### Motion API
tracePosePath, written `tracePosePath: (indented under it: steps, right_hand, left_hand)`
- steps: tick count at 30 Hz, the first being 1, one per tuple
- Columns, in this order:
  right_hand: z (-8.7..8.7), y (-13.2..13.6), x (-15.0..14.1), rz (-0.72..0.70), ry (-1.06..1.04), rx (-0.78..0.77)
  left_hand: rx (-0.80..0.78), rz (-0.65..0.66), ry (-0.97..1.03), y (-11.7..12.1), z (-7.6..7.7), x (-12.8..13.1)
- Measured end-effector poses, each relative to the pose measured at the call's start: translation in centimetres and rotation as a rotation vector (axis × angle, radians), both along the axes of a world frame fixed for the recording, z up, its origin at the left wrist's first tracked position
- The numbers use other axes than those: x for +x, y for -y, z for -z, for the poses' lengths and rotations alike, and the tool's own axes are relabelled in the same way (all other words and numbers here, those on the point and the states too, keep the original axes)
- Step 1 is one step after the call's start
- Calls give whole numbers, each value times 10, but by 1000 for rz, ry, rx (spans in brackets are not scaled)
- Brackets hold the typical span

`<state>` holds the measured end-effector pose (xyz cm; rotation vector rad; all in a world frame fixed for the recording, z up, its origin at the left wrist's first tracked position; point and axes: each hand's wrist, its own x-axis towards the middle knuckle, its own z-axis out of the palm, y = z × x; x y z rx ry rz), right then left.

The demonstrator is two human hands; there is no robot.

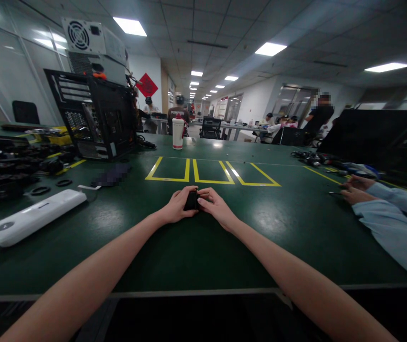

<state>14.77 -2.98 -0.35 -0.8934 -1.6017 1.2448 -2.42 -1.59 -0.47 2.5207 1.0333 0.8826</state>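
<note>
A small black object, boxy in outline, is held between my two hands just above or on the green table; its exact kind cannot be made out. My left hand wraps it from the left, thumb at the near side and fingers over the top. From the right, my right hand pinches its right side with thumb and fingertips. Beyond the hands, yellow tape outlines mark several open-backed boxes on the tabletop.
At left lie a white power strip, black rings and dark parts. An open computer case carries power supplies. A white cup stands behind the tape. At right are a co-worker's hands, cables and a dark monitor.
</note>
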Motion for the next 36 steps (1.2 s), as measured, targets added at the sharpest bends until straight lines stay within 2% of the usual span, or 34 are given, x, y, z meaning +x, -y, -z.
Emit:
tracePosePath:
  steps: [5, 10, 18, 24, 32, 36]
  right_hand:
    - [1, -1, 2, 4, 68, 16]
    - [-4, 5, 2, -8, 58, 96]
    - [0, 1, 2, -8, 1, 16]
    - [0, -2, 1, 4, 37, -19]
    - [-10, 7, 0, -40, -19, 32]
    - [-8, 6, -1, -7, -6, 28]
  left_hand:
    - [-13, -2, -9, 2, -2, 0]
    - [-7, 7, -4, 1, -1, -1]
    - [-1, 0, 6, 0, 1, -1]
    - [1, 1, 5, -1, 1, -1]
    - [-9, 6, -7, 1, -1, -2]
    - [-9, 2, -5, 1, -2, -1]
